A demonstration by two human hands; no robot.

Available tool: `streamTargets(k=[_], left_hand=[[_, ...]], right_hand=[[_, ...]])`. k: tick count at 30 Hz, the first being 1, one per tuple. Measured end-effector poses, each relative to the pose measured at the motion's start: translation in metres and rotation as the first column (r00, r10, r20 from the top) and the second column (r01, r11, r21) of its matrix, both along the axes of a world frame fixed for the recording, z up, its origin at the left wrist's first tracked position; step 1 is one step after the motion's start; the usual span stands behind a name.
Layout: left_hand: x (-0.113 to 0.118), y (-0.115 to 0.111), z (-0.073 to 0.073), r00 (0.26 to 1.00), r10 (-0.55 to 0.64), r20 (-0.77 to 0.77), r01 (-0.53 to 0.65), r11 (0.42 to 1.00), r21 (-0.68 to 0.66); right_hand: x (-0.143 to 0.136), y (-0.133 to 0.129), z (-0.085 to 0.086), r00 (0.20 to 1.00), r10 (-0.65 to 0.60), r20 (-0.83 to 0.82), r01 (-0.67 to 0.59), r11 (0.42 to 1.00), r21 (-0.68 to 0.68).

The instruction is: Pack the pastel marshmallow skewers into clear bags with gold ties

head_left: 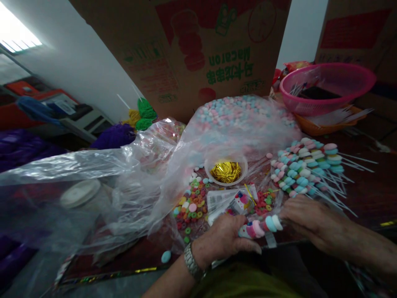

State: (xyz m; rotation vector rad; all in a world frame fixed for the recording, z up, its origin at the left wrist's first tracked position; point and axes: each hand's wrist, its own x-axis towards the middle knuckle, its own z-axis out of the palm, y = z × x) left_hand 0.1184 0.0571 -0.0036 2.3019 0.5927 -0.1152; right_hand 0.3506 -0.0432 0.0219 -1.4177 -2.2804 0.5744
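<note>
My left hand (pixel 228 236), with a metal watch at the wrist, is closed round the left end of a candy skewer (pixel 257 229) near the table's front edge. Pink, white and blue pieces show on the skewer, to the right of the fingers. My right hand (pixel 305 219) is at the skewer's right end, its fingers bent; whether they grip anything is hidden. Just behind my hands lie small packets (pixel 242 200) and loose ring candies (pixel 194 203). A round tub (pixel 244 175) holds gold twist ties. Finished-looking skewers (pixel 305 165) are piled beyond my right hand.
A large plastic bag of pastel candies (pixel 245 120) lies behind the tub, its loose film spreading left. An upside-down-printed carton (pixel 186 54) stands at the back. A pink basket (pixel 328 89) sits over an orange one (pixel 328 124) at the back right. One blue candy (pixel 166 256) lies near the front edge.
</note>
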Motion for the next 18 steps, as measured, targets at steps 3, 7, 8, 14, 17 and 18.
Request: streamTargets(k=[3, 7, 8, 14, 17, 18], left_hand=[[0.009, 0.003, 0.003, 0.999, -0.035, 0.04, 0.039, 0.995, -0.095], [0.009, 0.008, 0.006, 0.997, 0.004, 0.078, 0.021, 0.949, -0.316], [0.006, 0.009, 0.006, 0.996, 0.038, 0.081, -0.003, 0.919, -0.394], [0.003, 0.008, 0.007, 0.996, -0.05, -0.07, -0.041, 0.445, -0.894], [0.01, 0.007, 0.009, 0.997, -0.079, -0.028, -0.001, 0.313, -0.95], [0.012, 0.008, 0.01, 0.997, -0.075, -0.022, 0.002, 0.304, -0.953]], right_hand=[[-0.007, 0.01, 0.004, 0.998, 0.059, 0.034, -0.057, 0.997, -0.061], [0.0, 0.02, 0.004, 0.994, 0.066, 0.089, -0.07, 0.996, 0.053], [0.004, 0.021, 0.004, 0.992, 0.058, 0.109, -0.069, 0.992, 0.101], [0.013, 0.019, 0.007, 0.979, 0.093, 0.184, -0.136, 0.961, 0.24], [0.009, 0.018, 0.011, 0.973, 0.117, 0.2, -0.168, 0.952, 0.258], [0.007, 0.017, 0.011, 0.974, 0.121, 0.19, -0.167, 0.954, 0.25]])
